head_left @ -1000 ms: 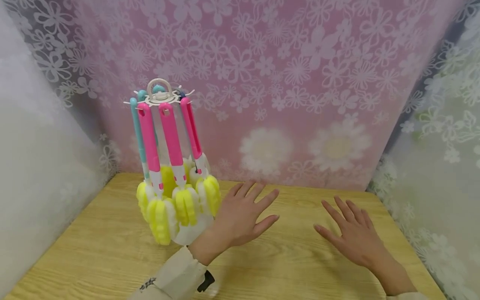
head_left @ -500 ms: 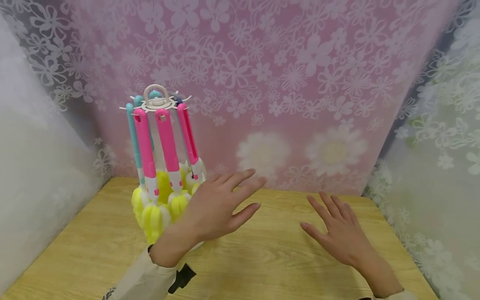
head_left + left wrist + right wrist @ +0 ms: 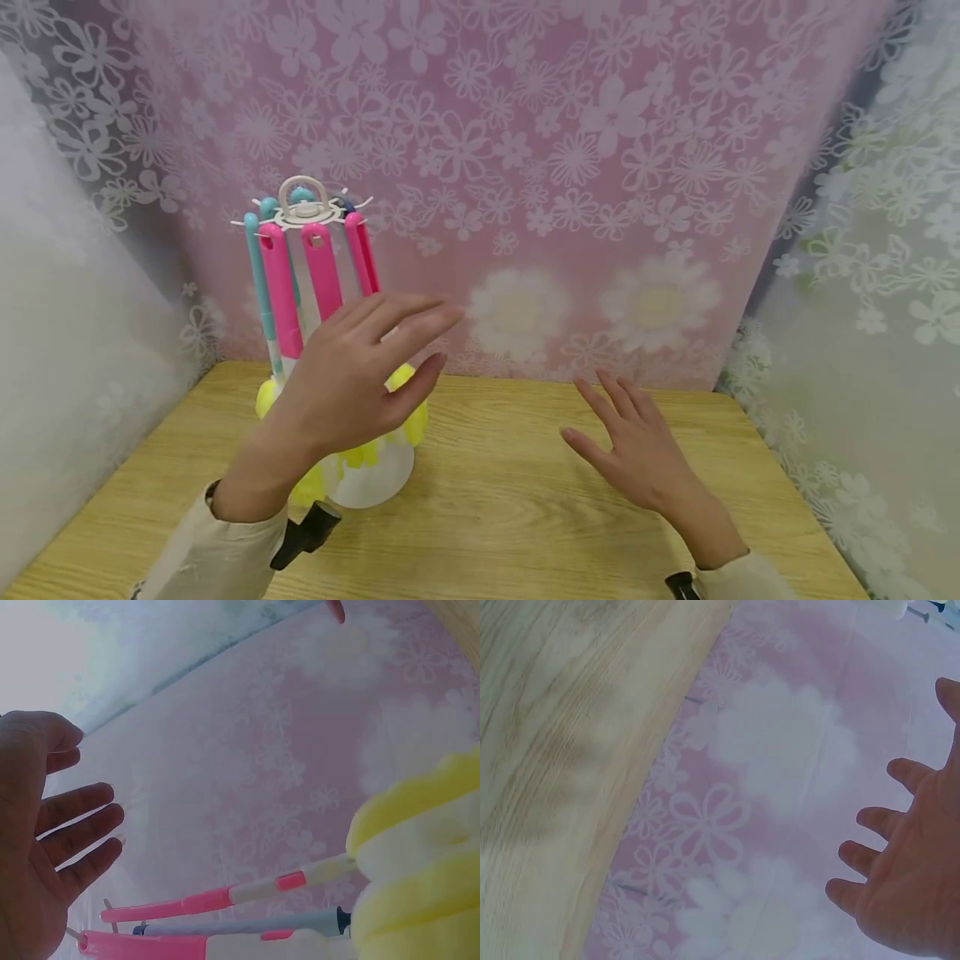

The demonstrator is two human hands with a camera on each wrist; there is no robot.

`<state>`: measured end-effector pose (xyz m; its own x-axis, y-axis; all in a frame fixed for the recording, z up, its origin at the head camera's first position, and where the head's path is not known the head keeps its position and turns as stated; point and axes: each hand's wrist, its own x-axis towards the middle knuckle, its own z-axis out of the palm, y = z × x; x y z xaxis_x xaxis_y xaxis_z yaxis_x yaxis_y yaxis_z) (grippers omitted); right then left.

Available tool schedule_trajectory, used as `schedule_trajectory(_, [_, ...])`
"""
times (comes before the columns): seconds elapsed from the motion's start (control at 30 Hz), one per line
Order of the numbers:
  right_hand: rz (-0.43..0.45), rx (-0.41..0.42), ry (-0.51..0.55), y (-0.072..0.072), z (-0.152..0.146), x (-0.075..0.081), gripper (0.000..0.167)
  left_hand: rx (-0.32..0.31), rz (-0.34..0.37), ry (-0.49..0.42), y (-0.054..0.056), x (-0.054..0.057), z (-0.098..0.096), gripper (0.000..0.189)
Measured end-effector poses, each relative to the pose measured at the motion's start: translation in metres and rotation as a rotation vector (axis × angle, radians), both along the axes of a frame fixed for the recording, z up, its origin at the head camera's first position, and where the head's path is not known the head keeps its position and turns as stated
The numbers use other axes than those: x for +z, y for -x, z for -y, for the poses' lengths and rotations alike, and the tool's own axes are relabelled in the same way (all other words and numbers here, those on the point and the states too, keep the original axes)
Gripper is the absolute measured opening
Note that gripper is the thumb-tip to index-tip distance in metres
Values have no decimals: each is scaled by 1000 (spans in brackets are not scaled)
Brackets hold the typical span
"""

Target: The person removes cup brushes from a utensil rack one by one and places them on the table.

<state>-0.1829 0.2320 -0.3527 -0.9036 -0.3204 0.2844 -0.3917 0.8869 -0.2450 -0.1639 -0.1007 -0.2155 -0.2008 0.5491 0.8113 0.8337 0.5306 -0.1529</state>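
Observation:
On the left of the table stands a white rack (image 3: 307, 214) with a loop on top and a round base (image 3: 375, 485). Sponge brushes hang from its hooks. Some have pink handles (image 3: 279, 287), others teal handles (image 3: 257, 271), and their sponge heads (image 3: 420, 814) are yellow and white. My left hand (image 3: 341, 383) hovers before the rack with fingers extended and nothing held, hiding several brushes; in the left wrist view the brushes lie beside it, apart. To the right, my right hand (image 3: 630, 446) is above the table, fingers spread, holding nothing.
The wooden table (image 3: 510, 500) runs back to a pink flowered curtain (image 3: 525, 167). Pale sheets flank it, one at left (image 3: 82, 308) and a flowered one at right (image 3: 870, 333). Black camera mounts (image 3: 306, 533) sit at my wrists.
My left hand has risen and moved left, now covering part of the brushes. My right hand has also shifted left. The view has tilted slightly; the rack stays on the table.

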Motion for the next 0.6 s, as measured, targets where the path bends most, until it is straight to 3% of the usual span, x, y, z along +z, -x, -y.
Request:
schedule_trajectory(0.13, [14, 6, 16, 0, 4, -3, 71, -12, -90, -59, 0, 10, 6, 32])
schedule_trajectory(0.23, [17, 7, 27, 0, 4, -6, 71, -1, -165, -163, 4, 17, 10, 28])
schedule_trajectory(0.43, [16, 7, 43, -1, 3, -12, 70, 166, -278, -514, 18, 25, 21, 26])
schedule_trajectory(0.5, [20, 7, 49, -2, 2, -14, 69, 229, -266, -566, 22, 25, 26, 28])
schedule_trajectory(0.6, [28, 8, 58, -3, 1, -17, 68, 301, -233, -559, 28, 24, 33, 31])
